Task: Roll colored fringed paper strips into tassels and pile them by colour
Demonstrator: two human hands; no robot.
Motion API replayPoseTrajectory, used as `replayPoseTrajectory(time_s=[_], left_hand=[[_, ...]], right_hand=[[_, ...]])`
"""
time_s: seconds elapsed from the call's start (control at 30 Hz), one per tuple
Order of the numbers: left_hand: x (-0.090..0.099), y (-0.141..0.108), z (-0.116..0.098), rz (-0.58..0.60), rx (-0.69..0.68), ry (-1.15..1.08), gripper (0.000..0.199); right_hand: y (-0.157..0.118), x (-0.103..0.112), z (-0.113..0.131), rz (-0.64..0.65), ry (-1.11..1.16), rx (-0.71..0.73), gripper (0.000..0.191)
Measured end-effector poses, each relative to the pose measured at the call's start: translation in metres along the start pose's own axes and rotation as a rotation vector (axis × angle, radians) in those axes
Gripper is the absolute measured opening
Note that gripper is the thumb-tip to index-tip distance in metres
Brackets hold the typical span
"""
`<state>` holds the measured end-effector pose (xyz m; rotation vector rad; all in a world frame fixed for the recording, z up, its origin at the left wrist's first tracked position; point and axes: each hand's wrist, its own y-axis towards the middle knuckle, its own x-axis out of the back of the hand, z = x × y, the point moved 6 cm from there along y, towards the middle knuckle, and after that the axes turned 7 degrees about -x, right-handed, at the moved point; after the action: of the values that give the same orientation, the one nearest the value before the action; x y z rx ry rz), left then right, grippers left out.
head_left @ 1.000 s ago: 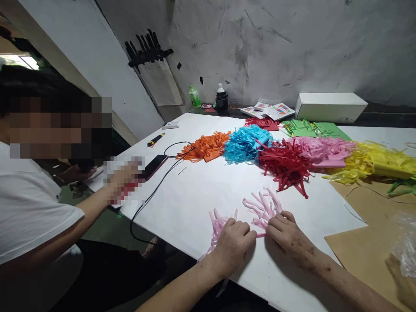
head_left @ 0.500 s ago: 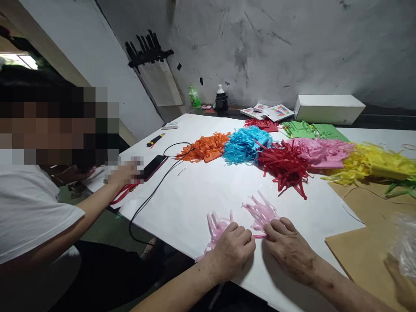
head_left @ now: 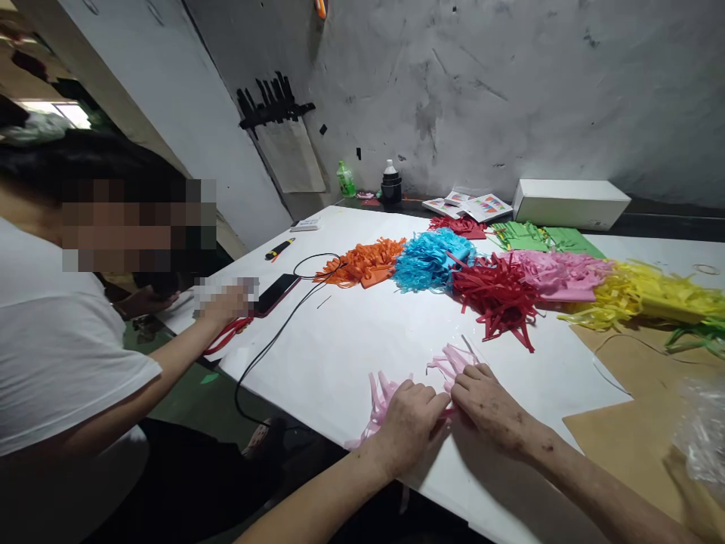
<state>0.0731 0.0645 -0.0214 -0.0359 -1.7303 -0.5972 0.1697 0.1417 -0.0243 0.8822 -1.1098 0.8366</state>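
Observation:
Near the front edge of the white-topped table, my left hand (head_left: 412,425) and my right hand (head_left: 492,404) are closed side by side on a pink paper tassel (head_left: 380,402). Its fringe fans out beyond the left knuckles and again past the right fingertips. A short darker pink middle stretch shows between the two hands, and the fingers cover the rest. Farther back lie bunches of fringed paper: orange (head_left: 365,261), blue (head_left: 433,258), dark red (head_left: 495,295), pink (head_left: 558,272) and yellow (head_left: 651,295).
At the left a person in a white sleeve (head_left: 79,332) has a hand by a phone (head_left: 277,294). A black cord (head_left: 277,329) crosses the table. Brown cardboard (head_left: 612,423) and clear plastic (head_left: 702,431) lie at right. A white box (head_left: 569,204) stands by the wall.
My two hands have drawn closer together on the tassel, with the right hand shifting left and slightly up. The view has shifted a little. The neighbouring person's head has leaned lower.

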Motion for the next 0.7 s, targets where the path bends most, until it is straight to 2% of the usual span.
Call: replayPoseTrajectory(time_s=[0.13,0.33,0.47,0.6,0.7], left_hand=[[0.014,0.017,0.007,-0.045,-0.052,-0.021,0.020],[0.065,0.041,0.007,-0.220,-0.084,-0.006,0.030],[0.098,0.052,0.004,-0.332,-0.107,-0.063,0.026],[0.122,0.060,0.001,-0.351,-0.115,-0.229,0.019],[0.131,0.068,0.006,-0.304,-0.019,-0.496,0.013]], right_hand=[[0.001,0.026,-0.004,-0.062,0.185,-0.066,0.013],[0.006,0.066,-0.008,-0.134,0.547,-0.176,0.010],[0.013,0.095,-0.006,-0.179,0.661,-0.181,0.012],[0.015,0.120,-0.002,-0.251,0.721,-0.155,0.014],[0.015,0.125,0.001,-0.248,1.040,-0.162,0.018]])
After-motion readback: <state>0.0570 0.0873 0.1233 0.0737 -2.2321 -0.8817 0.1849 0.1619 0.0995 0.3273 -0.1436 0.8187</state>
